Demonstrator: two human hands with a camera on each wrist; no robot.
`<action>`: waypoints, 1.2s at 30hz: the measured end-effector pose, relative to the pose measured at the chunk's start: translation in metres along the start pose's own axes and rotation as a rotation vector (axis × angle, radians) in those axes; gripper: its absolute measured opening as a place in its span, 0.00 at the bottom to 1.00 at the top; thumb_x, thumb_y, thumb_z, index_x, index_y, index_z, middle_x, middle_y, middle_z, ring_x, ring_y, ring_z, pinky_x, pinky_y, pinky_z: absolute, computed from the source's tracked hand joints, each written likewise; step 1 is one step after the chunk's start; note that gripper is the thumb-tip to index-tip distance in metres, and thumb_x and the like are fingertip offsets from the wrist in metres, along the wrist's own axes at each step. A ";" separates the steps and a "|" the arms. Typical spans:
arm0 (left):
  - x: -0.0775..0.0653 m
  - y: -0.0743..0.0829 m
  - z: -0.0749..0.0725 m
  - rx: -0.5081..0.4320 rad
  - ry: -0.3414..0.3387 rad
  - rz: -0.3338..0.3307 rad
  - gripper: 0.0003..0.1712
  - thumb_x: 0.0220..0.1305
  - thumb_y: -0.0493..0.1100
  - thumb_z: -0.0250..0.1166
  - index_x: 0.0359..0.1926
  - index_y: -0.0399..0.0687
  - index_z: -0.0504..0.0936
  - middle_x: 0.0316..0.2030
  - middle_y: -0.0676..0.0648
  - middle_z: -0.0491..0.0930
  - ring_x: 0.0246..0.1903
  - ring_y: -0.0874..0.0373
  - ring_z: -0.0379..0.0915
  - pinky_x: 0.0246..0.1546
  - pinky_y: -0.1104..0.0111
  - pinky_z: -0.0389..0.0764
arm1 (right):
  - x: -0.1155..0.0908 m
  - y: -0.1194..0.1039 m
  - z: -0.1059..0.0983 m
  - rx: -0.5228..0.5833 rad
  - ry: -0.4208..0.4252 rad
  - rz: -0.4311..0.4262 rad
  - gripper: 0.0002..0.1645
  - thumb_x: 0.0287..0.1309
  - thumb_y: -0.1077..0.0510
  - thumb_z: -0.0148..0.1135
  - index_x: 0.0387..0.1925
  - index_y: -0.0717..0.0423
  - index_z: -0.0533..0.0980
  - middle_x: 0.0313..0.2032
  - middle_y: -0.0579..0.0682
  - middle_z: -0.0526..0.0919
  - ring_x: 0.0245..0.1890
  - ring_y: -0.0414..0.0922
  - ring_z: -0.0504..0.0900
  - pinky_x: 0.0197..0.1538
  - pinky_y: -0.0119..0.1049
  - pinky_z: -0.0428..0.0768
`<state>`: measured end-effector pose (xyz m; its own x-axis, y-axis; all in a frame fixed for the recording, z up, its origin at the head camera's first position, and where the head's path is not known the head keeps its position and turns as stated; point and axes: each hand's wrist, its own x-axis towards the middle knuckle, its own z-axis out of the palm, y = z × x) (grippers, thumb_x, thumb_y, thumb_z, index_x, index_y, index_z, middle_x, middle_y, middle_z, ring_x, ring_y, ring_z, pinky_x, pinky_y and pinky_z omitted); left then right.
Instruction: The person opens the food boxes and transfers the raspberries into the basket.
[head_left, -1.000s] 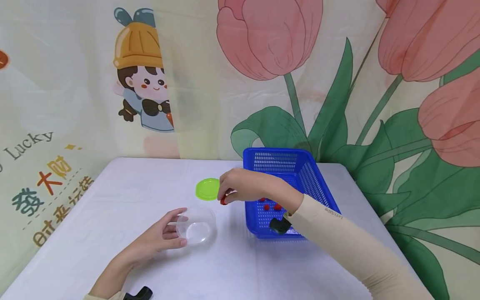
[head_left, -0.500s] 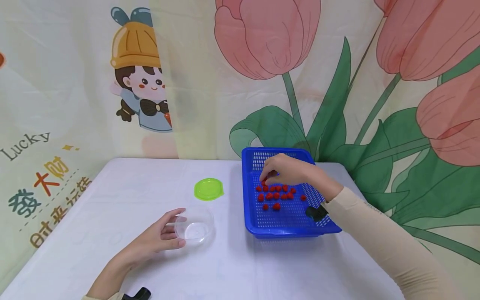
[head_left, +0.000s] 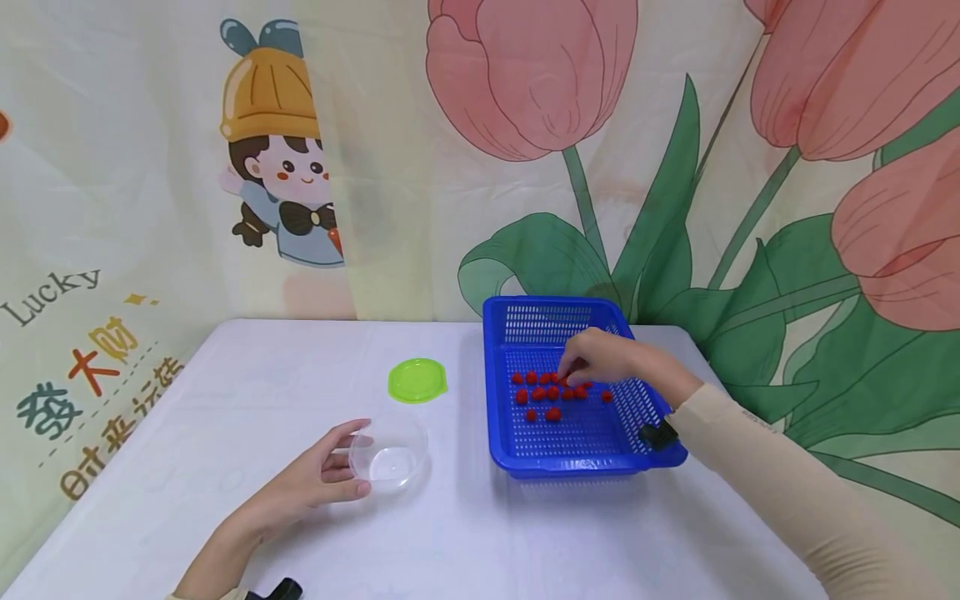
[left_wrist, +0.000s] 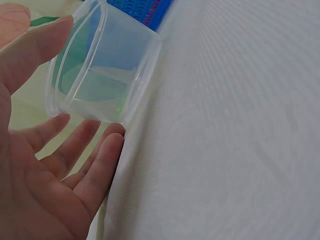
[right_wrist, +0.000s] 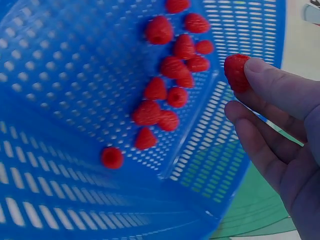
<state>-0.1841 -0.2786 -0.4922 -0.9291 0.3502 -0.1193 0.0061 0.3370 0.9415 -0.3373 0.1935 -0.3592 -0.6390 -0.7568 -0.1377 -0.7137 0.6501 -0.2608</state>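
My left hand [head_left: 315,467] reaches round the side of a clear plastic tub [head_left: 390,458] on the white table, thumb on one side and fingers on the other. In the left wrist view the fingertips [left_wrist: 90,127] lie along the wall of the tub [left_wrist: 107,60], which is see-through with nothing inside. Over the blue basket [head_left: 517,454], my right hand [head_left: 600,357] pinches a raspberry. The right wrist view shows this raspberry [right_wrist: 236,72] between thumb and fingertips, above the basket floor. Several other raspberries [right_wrist: 147,112] lie grouped on that floor.
A green round lid [head_left: 417,380] lies flat behind the tub, left of the basket. The basket's slotted walls rise around the raspberries. Behind the table hangs a printed cloth [head_left: 390,167] with tulips and a cartoon figure.
My right hand, with a raspberry near the lid a second ago, moved right over the basket, then further right across the raspberries. The left hand stays at the tub.
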 end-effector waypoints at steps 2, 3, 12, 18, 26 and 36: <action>0.000 -0.001 0.000 -0.003 0.001 0.003 0.53 0.67 0.44 0.76 0.83 0.59 0.54 0.76 0.37 0.61 0.67 0.42 0.73 0.55 0.69 0.80 | -0.001 0.002 0.004 0.010 -0.016 0.011 0.09 0.70 0.62 0.70 0.48 0.56 0.89 0.43 0.46 0.90 0.43 0.39 0.85 0.51 0.36 0.86; 0.000 -0.001 0.000 -0.005 0.002 0.003 0.53 0.67 0.44 0.76 0.83 0.59 0.54 0.76 0.37 0.61 0.67 0.42 0.73 0.55 0.69 0.80 | -0.001 0.003 0.005 0.013 -0.021 0.014 0.09 0.70 0.62 0.70 0.48 0.56 0.89 0.42 0.46 0.90 0.43 0.39 0.85 0.51 0.36 0.87; -0.002 0.002 0.000 -0.009 -0.001 -0.001 0.53 0.67 0.44 0.76 0.84 0.57 0.53 0.76 0.38 0.60 0.67 0.42 0.73 0.55 0.69 0.80 | -0.003 0.010 0.010 0.025 -0.026 0.024 0.09 0.70 0.62 0.70 0.48 0.57 0.89 0.41 0.44 0.90 0.41 0.37 0.85 0.50 0.36 0.87; -0.002 0.003 0.000 -0.007 0.002 -0.006 0.53 0.67 0.44 0.75 0.83 0.58 0.53 0.76 0.37 0.60 0.67 0.42 0.73 0.55 0.69 0.80 | -0.002 0.012 0.011 0.028 -0.041 0.038 0.09 0.70 0.62 0.70 0.48 0.58 0.89 0.41 0.44 0.90 0.41 0.37 0.85 0.50 0.36 0.87; -0.003 0.001 -0.001 -0.010 0.002 -0.010 0.53 0.67 0.44 0.76 0.84 0.58 0.53 0.77 0.37 0.60 0.68 0.42 0.72 0.55 0.69 0.80 | 0.002 0.010 0.010 0.025 -0.064 0.048 0.08 0.70 0.63 0.70 0.48 0.57 0.89 0.41 0.45 0.90 0.41 0.38 0.86 0.51 0.37 0.87; -0.002 -0.001 -0.001 -0.004 0.003 -0.007 0.53 0.67 0.45 0.76 0.83 0.58 0.53 0.76 0.37 0.60 0.68 0.42 0.73 0.55 0.69 0.80 | 0.005 0.007 0.013 -0.011 -0.186 0.117 0.08 0.70 0.61 0.70 0.47 0.54 0.90 0.43 0.44 0.90 0.43 0.38 0.85 0.52 0.36 0.86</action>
<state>-0.1827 -0.2803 -0.4926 -0.9300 0.3455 -0.1255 -0.0021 0.3364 0.9417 -0.3417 0.1930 -0.3737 -0.6541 -0.6753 -0.3406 -0.6416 0.7339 -0.2229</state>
